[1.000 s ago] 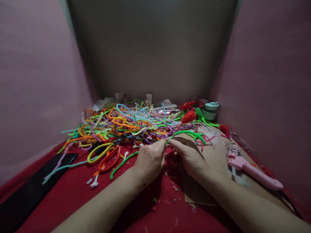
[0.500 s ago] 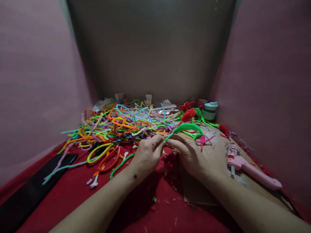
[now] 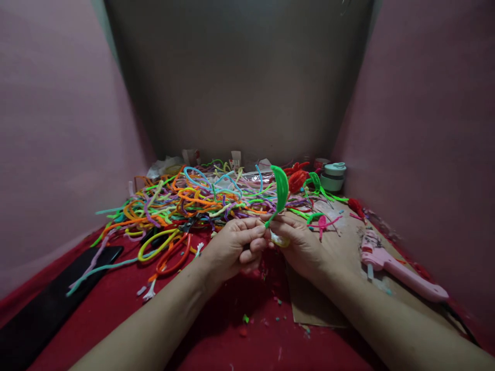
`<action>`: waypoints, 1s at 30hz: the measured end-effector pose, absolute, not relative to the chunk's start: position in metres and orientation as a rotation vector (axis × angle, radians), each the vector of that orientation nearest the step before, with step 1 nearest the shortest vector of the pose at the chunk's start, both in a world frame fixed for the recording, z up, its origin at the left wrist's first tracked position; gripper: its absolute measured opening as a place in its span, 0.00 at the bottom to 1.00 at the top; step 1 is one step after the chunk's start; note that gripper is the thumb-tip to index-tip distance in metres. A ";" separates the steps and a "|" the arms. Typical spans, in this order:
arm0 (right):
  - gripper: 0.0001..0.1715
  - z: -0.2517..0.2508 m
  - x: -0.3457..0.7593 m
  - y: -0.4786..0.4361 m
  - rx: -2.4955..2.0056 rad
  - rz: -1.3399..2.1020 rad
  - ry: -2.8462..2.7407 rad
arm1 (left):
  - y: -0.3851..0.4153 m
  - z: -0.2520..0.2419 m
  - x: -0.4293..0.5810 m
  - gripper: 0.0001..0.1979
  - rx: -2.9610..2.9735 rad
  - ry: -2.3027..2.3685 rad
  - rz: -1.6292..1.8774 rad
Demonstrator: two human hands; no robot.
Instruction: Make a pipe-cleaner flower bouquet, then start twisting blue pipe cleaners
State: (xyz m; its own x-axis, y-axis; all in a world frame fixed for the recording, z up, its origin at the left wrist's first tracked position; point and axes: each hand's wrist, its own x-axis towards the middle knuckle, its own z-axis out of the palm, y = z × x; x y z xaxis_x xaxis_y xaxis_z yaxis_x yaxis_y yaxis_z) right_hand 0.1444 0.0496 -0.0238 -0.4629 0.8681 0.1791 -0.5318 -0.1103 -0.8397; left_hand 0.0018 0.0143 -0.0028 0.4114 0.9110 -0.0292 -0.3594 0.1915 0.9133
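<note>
A green pipe-cleaner leaf (image 3: 281,188) stands upright above my hands, curved, its twisted stem running down between the fingertips. My left hand (image 3: 235,245) pinches the lower end of that stem between thumb and forefinger. My right hand (image 3: 301,239) has its fingers closed around the stem just above, close against the left fingertips. Below the right fingers shows a small white and yellow piece (image 3: 279,240), too unclear to name. Behind the leaf is a red fuzzy bud (image 3: 297,181); whether it is attached to anything held is hidden.
A tangled heap of coloured pipe cleaners (image 3: 193,198) spreads across the back left, with orange-handled scissors or pliers (image 3: 185,255) at its front. A black phone-like slab (image 3: 58,296) lies left. On cardboard (image 3: 315,309) to the right rests a pink glue gun (image 3: 406,273), with a green lidded container (image 3: 333,178) behind.
The green leaf has swung from leaning right to standing upright. My left fingers have turned and opened up a little, and the white and yellow piece has come into view.
</note>
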 end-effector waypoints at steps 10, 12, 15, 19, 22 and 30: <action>0.05 -0.035 0.140 0.053 -0.506 1.522 -1.130 | 0.007 -0.007 0.009 0.10 1.929 1.390 1.200; 0.05 -0.037 0.139 0.053 -0.546 1.469 -1.129 | 0.006 -0.012 0.009 0.10 2.172 1.517 1.241; 0.05 -0.033 0.139 0.048 -0.526 1.487 -1.175 | 0.007 -0.019 0.006 0.08 2.337 1.587 1.238; 0.05 -0.024 0.140 0.041 -0.551 1.544 -1.260 | 0.009 -0.020 0.002 0.09 2.468 1.595 1.182; 0.07 -0.024 0.139 0.043 -0.503 1.569 -1.275 | 0.008 -0.016 0.003 0.10 2.348 1.562 1.225; 0.08 -0.031 0.142 0.056 -0.469 1.578 -1.322 | 0.009 -0.005 0.012 0.12 1.672 1.391 1.229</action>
